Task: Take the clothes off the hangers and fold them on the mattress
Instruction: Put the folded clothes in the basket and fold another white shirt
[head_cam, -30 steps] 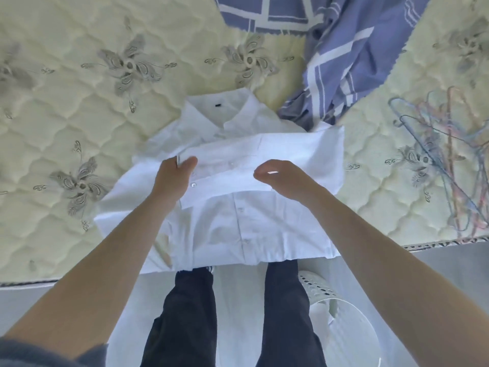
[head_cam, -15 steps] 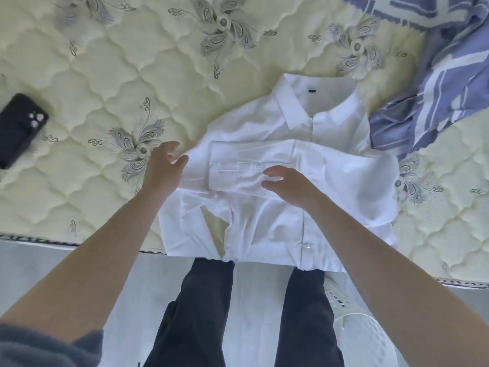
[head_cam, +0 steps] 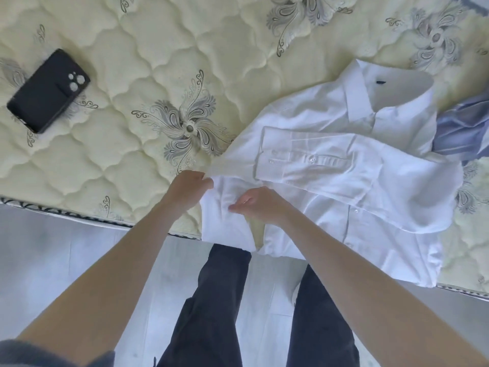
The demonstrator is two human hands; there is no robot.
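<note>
The cream quilted mattress (head_cam: 148, 62), stitched with grey floral motifs, carries 3 things. A black phone (head_cam: 49, 90) lies camera side up toward its left, well apart from a white shirt (head_cam: 344, 186) spread at the near edge with 1 sleeve folded across the chest; a blue cloth (head_cam: 465, 128) touches the shirt's far right side.

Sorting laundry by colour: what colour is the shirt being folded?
White, plain. The shirt shows clearly in the head view.
</note>
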